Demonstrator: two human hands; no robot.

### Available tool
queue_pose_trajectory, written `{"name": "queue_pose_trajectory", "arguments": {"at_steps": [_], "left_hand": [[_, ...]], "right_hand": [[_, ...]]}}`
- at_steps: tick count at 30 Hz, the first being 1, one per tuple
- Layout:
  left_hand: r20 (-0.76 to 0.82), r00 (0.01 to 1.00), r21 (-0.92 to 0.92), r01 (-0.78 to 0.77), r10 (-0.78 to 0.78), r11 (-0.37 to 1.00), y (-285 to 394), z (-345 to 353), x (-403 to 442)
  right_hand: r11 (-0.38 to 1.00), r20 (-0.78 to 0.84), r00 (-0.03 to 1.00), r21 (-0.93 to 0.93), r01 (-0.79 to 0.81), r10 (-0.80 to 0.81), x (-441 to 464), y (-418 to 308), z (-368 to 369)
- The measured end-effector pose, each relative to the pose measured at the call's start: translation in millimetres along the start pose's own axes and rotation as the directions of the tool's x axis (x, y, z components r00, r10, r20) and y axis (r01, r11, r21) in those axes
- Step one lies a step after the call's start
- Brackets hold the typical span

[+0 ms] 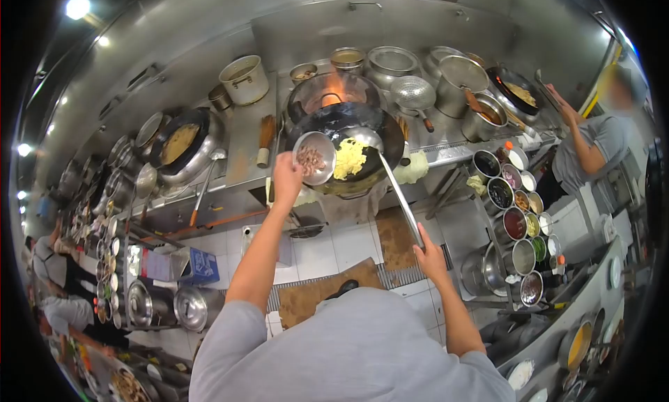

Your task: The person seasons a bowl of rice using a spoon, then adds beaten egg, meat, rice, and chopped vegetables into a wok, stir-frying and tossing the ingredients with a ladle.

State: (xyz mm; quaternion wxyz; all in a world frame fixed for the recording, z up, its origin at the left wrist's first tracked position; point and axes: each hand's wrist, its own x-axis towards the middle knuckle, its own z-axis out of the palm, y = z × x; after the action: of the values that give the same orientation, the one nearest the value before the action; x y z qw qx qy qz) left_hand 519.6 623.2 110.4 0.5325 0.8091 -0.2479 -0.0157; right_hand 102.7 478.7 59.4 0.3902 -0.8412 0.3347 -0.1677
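My left hand (286, 179) grips the edge of a small metal bowl (327, 150), tilted above the left side of a black wok (340, 118). Chopped pinkish-brown meat (309, 160) lies in the bowl. In the wok sits a mound of yellow scrambled egg (350, 159). Fingers wrapped round its long handle, my right hand (432, 258) holds a ladle (398, 190); its head rests in the wok at the egg's upper right. Flame (333, 88) rises behind the wok.
A perforated strainer (412, 93) and lidded pots stand behind right. Bamboo brushes (267, 132) flank the wok. Seasoning containers (515, 223) line the right side, where a co-worker (592, 148) stands. Another wok (182, 143) is at left; more people work at far left.
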Motion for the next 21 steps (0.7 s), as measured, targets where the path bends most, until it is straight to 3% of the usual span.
{"name": "queue_pose_trajectory", "arguments": {"at_steps": [1, 2, 3, 5, 7, 9, 10, 11, 13, 15, 17, 18, 19, 21], "left_hand": [[0.013, 0.946, 0.239, -0.316, 0.322, 0.918, 2, 16, 12], [0.096, 0.791, 0.446, -0.576, 0.604, 0.685, 1, 26, 22], [0.104, 0.787, 0.432, -0.586, 0.608, 0.685, -2, 31, 33], [0.055, 0.85, 0.462, -0.487, 0.525, 0.741, -4, 35, 62], [0.039, 0.84, 0.472, -0.493, 0.542, 0.731, 3, 35, 77], [0.338, 0.704, 0.45, -0.704, 0.625, 0.55, 3, 44, 78], [0.367, 0.626, 0.374, -0.776, 0.688, 0.508, -2, 53, 76], [0.377, 0.624, 0.358, -0.78, 0.685, 0.513, -8, 52, 81], [0.148, 0.73, 0.47, -0.645, 0.667, 0.602, -6, 42, 108], [0.211, 0.72, 0.465, -0.669, 0.661, 0.58, -6, 40, 112], [0.405, 0.586, 0.395, -0.805, 0.702, 0.443, -8, 35, 102], [0.211, 0.686, 0.419, -0.707, 0.696, 0.57, -5, 33, 107], [0.028, 0.693, 0.415, -0.663, 0.72, 0.623, 14, 24, 102], [-0.216, 0.833, 0.106, -0.498, 0.509, 0.86, 7, 36, 105]], "right_hand": [[1.0, -0.012, 1.0, -0.009, -0.018, 0.018, -8, -8, -11], [0.996, -0.048, 0.997, -0.074, 0.053, -0.056, -15, -15, -19], [0.983, -0.079, 0.988, -0.139, 0.122, -0.134, -19, -21, -26], [0.984, -0.112, 0.986, -0.139, 0.109, -0.125, -21, -39, -39], [0.949, -0.097, 0.981, -0.288, 0.132, -0.166, -16, -60, -49], [0.924, -0.113, 0.977, -0.361, 0.128, -0.179, 7, -75, -40], [0.892, -0.1, 0.975, -0.43, 0.138, -0.199, 12, -81, -33], [0.893, -0.101, 0.978, -0.433, 0.12, -0.18, 12, -87, -26], [0.859, -0.077, 0.979, -0.497, 0.125, -0.187, 25, -96, -16], [0.867, -0.081, 0.983, -0.487, 0.104, -0.164, 27, -102, -13], [0.867, -0.093, 0.981, -0.487, 0.104, -0.171, 31, -102, -7], [0.867, -0.096, 0.981, -0.488, 0.099, -0.167, 41, -99, -3], [0.832, -0.076, 0.987, -0.549, 0.08, -0.145, 50, -93, 6], [0.797, -0.073, 0.992, -0.602, 0.042, -0.107, 65, -80, 18]]}}
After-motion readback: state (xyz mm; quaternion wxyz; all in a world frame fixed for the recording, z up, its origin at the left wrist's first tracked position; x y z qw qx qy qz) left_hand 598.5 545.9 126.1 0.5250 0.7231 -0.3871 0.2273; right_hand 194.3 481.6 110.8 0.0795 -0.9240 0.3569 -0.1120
